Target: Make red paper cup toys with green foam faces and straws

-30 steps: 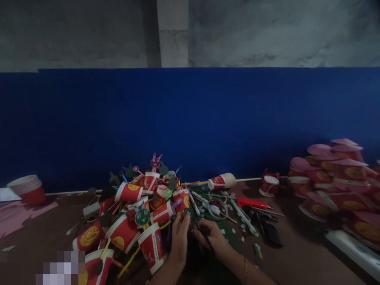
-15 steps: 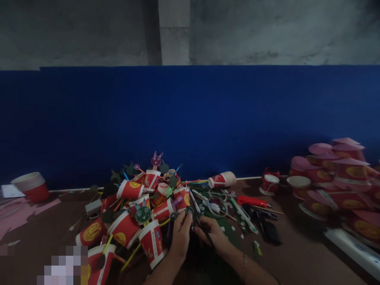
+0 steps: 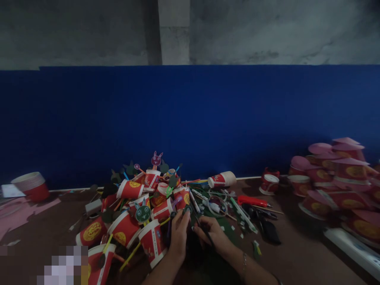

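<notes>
My left hand (image 3: 179, 233) is closed at the lower middle, its thumb pressed on a small dark green piece (image 3: 187, 209). Just to its right, my right hand (image 3: 212, 234) is wrapped round dark scissors (image 3: 205, 229), whose blades point up and left toward the green piece. A red and white paper cup (image 3: 152, 243) stands tilted left of my left hand, and a green rabbit face (image 3: 143, 213) rises behind that cup. Beyond my hands lie green and white scraps and a clear tape ring (image 3: 217, 206).
Red cups with straws heap up at left. A stack of cups (image 3: 222, 179) lies behind. Right of my hands are a red-handled tool (image 3: 252, 201) and a black object (image 3: 270, 231). Pink-topped cups (image 3: 353, 170) and a white power strip (image 3: 352, 247) are at far right.
My left hand has shifted slightly left and up with the green piece. The scissors blades show more clearly and point further up. The cups around have stayed put.
</notes>
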Available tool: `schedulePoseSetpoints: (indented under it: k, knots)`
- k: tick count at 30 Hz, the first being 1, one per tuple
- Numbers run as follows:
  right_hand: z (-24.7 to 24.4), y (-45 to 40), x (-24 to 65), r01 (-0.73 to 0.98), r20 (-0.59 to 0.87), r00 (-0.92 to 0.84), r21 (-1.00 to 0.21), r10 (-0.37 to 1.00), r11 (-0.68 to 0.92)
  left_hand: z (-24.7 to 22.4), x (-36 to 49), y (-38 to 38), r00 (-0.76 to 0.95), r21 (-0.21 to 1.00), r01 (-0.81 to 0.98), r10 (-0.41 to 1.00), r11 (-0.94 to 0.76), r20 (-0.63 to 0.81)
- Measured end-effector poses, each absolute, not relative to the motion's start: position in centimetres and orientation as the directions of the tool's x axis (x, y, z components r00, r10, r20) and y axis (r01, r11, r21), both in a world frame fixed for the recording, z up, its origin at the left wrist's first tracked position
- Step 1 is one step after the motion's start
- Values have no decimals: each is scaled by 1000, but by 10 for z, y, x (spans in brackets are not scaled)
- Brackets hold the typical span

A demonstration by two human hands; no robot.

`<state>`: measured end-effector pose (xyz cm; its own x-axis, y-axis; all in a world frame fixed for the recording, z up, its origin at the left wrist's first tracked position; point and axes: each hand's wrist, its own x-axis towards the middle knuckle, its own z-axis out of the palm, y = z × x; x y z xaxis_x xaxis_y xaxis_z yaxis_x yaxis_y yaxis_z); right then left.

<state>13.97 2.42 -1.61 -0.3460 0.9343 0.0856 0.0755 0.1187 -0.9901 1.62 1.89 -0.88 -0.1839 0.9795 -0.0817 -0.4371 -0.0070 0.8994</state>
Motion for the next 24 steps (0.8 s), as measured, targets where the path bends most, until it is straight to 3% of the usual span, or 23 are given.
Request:
schedulePoseSetpoints:
  k: [5,20,24]
  knots:
    - [-16,25,139,80,103,-320,-988,942,135,-13,18,19,-226,895,-444,962,40,-155]
    - [-11,22,139,74,68,-363,-992,929,101,-17,16,24,-258,877,-480,949,38,-183]
    - [-9,21,139,82,60,-365,-992,929,96,-19,14,23,-252,905,-425,959,13,-132]
